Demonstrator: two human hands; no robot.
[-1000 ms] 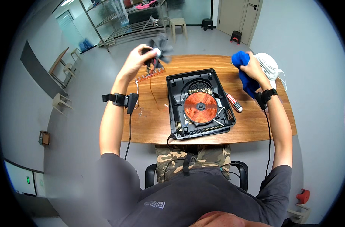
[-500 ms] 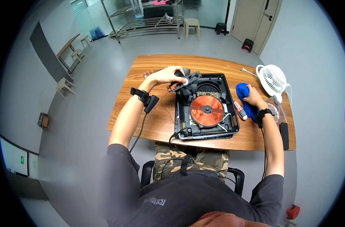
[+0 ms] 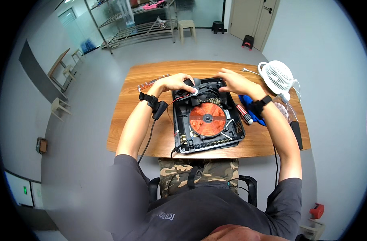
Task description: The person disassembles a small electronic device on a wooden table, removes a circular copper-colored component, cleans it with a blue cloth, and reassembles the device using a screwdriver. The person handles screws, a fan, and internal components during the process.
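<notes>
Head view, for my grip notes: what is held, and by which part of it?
The left hand holds the black fan near its white hub; the right hand holds nothing visible.

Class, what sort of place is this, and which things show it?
Probably an indoor workroom, judging by the wooden table with an opened appliance, the metal rack and a beige stool beyond.

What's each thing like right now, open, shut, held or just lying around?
Black case: open, insides showing
Copper coil: uncovered, inside the case
Black fan: held at the case's far end
Left hand: gripping the black fan
Right hand: open, near the case's far right corner
Blue cloth: crumpled
White plug: unplugged
Door: shut
</notes>
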